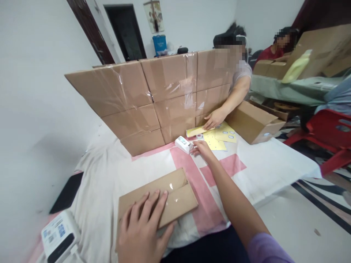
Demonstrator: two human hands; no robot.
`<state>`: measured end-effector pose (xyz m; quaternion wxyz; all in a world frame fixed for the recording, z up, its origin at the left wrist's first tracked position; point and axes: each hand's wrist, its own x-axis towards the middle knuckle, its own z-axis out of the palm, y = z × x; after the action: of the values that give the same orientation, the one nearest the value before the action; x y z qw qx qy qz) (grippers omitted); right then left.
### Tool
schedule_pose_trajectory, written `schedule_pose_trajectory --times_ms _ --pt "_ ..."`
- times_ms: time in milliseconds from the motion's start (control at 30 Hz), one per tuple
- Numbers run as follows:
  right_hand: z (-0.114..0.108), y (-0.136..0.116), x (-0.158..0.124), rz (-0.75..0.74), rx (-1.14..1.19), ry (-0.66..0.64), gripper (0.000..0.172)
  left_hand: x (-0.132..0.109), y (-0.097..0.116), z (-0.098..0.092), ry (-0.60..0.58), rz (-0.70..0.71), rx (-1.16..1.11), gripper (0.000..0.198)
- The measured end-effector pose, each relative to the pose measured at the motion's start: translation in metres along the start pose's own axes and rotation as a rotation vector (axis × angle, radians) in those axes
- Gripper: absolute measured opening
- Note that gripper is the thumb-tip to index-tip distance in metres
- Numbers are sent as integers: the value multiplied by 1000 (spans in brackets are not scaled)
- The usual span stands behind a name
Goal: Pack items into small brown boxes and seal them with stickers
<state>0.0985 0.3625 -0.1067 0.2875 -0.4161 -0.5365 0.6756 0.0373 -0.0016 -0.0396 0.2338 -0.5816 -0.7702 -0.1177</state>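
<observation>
The person wears a purple sleeve, plain and soft-looking, with no picture that I can see on it. It is short, so the right arm is bare, long and thin down to the right hand. The left hand is bare too, with a thumb and four long fingers. Down low there is some very dark cloth. It could be black or dark blue; I can't tell.

I saw a brown carton, a white cloth patched with pink beneath it, and, beyond it, a white box-shaped item and yellow sheets marked with blue.
</observation>
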Motion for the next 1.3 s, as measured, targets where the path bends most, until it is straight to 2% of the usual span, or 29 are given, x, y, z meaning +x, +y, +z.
schedule_pose_trajectory --times_ms 300,467,633,767,867,1000,1100,1200,1233,1300 --pt "3 6 0 -14 8 41 28 0 -1 0 15 35 38 60" --pt "4 3 -1 4 -11 75 28 0 -1 0 9 44 50 62" --pt "5 0 -4 63 -37 79 27 0 0 1 33 38 41 61" --pt "4 -1 -7 173 -81 48 37 0 2 -1 22 9 23 59" --pt "4 0 -11 201 -215 -7 44 0 4 -1 23 -1 16 58" --pt "3 -2 -19 86 -455 -46 41 0 4 2 57 47 38 61" --pt "5 -4 -24 -30 -539 -52 32 -6 -8 1 71 55 43 67" --pt "12 -3 -33 -258 -717 -228 7 -17 -30 -4 71 55 17 74" --pt "15 -2 -37 -327 -807 -321 11 -20 -37 -6 70 66 1 76" --pt "21 0 -47 -399 -1002 -473 35 -24 -48 -9 71 89 -26 79"
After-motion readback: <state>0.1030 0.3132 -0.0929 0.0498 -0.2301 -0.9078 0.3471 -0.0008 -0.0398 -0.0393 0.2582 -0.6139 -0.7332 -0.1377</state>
